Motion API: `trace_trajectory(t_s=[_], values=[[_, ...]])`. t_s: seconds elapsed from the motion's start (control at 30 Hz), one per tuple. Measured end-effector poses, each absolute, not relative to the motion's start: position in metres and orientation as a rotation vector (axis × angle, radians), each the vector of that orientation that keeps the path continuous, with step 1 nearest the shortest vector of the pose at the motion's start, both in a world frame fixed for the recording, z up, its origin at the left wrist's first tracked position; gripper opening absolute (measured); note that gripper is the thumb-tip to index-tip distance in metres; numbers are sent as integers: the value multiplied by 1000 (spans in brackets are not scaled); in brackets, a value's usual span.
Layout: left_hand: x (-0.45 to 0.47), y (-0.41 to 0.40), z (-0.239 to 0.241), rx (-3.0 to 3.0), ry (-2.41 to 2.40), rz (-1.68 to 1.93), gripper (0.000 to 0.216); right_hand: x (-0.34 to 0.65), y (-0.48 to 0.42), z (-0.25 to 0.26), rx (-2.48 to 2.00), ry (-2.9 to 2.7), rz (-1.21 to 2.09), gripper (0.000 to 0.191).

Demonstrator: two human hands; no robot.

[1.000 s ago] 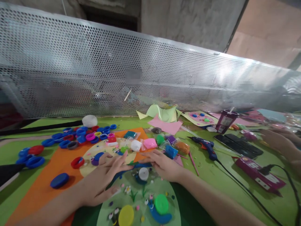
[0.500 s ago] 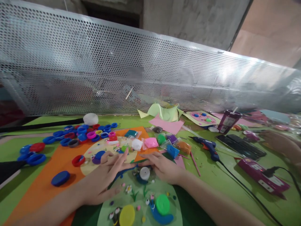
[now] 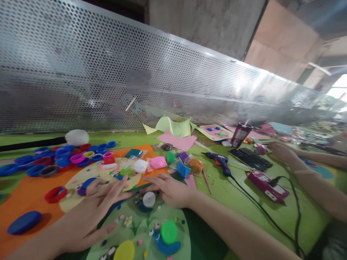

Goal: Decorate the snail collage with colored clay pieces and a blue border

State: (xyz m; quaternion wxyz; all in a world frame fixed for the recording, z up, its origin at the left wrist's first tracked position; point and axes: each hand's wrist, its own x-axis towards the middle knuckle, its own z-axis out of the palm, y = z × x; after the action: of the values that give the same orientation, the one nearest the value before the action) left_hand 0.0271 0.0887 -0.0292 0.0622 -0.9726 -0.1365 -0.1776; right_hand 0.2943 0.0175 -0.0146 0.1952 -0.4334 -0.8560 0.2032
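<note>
A green craft picture (image 3: 148, 225) lies before me, decorated with bottle-cap snails, a white flower and small dots. One snail has a green cap (image 3: 169, 232), another a yellow cap (image 3: 124, 251), and a white cap (image 3: 149, 199) is near the top edge. My left hand (image 3: 92, 211) rests over the picture's upper left, fingers stretched and thumb apart. At its top edge lies my right hand (image 3: 172, 189), fingers extended flat, their tips close to the left fingertips. Neither hand visibly holds anything. Behind them, a cream craft picture (image 3: 73, 184) is partly covered by my left hand.
Plastic rings (image 3: 62, 155) are piled at left. Bagged clay (image 3: 158, 162) lies beyond my hands. A glue gun (image 3: 219, 161), phones (image 3: 251, 159), a cup (image 3: 240, 134) and a purple power strip (image 3: 268, 186) with a cord are at right. Another person's arm (image 3: 306, 177) reaches in there.
The view has swung to the right, so everything sits further left and more of the other person's arms shows. My hands keep nearly the same place on the picture.
</note>
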Motion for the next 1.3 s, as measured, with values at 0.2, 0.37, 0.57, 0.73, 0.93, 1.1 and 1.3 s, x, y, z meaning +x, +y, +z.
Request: trace_trajectory(t_s=[0.2,0.37,0.57,0.73,0.93,1.1,1.3], values=[[31,88,-28,-2951,-410,-544,77,294,18,-15,-1221,-2366,606,77],[39,79,-26,-3054,-532,-509,76,295,19,-19,-1164,-2312,647,76],[37,79,-23,-3122,-551,-448,73,295,21,-20,-1148,-2251,704,74],[35,81,-26,-3209,-364,-434,72,293,19,-17,-1146,-2245,741,72],[36,79,-25,-3176,-414,-485,64,295,20,-19,-1130,-2225,773,76],[35,81,-25,-3126,-342,-426,67,297,19,-21,-1133,-2226,789,73],[31,86,-31,-3103,-267,-412,73,296,18,-21,-1139,-2203,802,73]])
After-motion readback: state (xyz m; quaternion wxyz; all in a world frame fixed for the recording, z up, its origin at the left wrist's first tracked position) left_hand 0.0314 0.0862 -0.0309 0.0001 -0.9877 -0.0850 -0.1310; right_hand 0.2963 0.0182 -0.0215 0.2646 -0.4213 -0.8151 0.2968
